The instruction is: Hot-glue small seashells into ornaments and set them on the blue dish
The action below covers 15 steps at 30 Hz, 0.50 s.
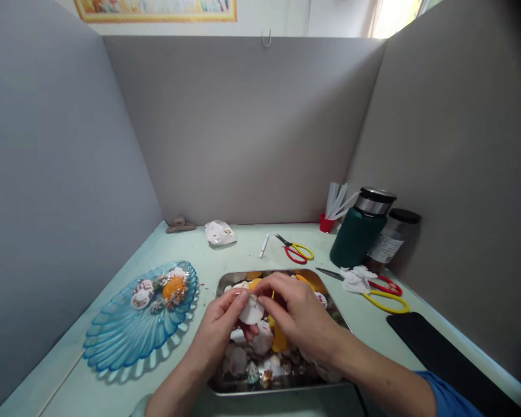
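Note:
My left hand [220, 319] and my right hand [301, 315] meet above a metal tray [219, 387]. Between their fingertips is a flat, white, rounded piece [252, 311] with faint purplish marks, like a shell. Both hands are closed, thumbs and fingers pinching near its upper edge, where the fingers partly hide it. Below them the tray holds white pieces [261, 339], yellow-orange pieces [279, 339] and small shells [253, 372]. To the left, a blue shell-shaped plate [132, 336] carries an orange piece [173, 288], speckled white pieces [142, 294] and small brownish bits.
Red-and-yellow scissors [298, 253] lie behind the tray. A larger pair [391, 294] at right has crumpled white tissue [356, 280] on it. A green bottle [359, 231], a jar, a red cup [327, 223] of strips, a white packet [220, 233] and a black phone-like slab [443, 353] stand around. Grey panels enclose the table.

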Each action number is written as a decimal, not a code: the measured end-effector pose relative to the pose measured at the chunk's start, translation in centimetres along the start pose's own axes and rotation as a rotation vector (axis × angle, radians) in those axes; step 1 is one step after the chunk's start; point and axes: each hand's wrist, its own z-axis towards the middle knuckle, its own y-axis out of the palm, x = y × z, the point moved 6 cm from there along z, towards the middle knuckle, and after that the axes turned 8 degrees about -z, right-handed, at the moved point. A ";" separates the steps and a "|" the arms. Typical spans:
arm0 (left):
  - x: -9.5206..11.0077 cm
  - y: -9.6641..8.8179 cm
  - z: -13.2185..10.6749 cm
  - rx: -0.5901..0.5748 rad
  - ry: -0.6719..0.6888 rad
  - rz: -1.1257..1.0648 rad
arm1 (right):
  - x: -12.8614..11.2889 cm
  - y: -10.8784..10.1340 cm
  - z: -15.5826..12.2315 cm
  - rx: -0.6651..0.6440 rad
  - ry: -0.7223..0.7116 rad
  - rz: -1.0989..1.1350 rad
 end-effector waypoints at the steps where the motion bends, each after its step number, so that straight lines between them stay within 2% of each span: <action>1: 0.0 -0.1 0.0 0.002 0.010 -0.004 | 0.1 0.0 -0.1 0.001 0.018 -0.023; 6: 0.0 -0.4 0.2 0.025 0.016 0.000 | 0.6 0.3 -0.2 -0.010 0.068 -0.119; 15: 0.4 0.3 0.0 0.024 -0.008 0.048 | 0.9 0.4 0.1 -0.014 0.076 -0.111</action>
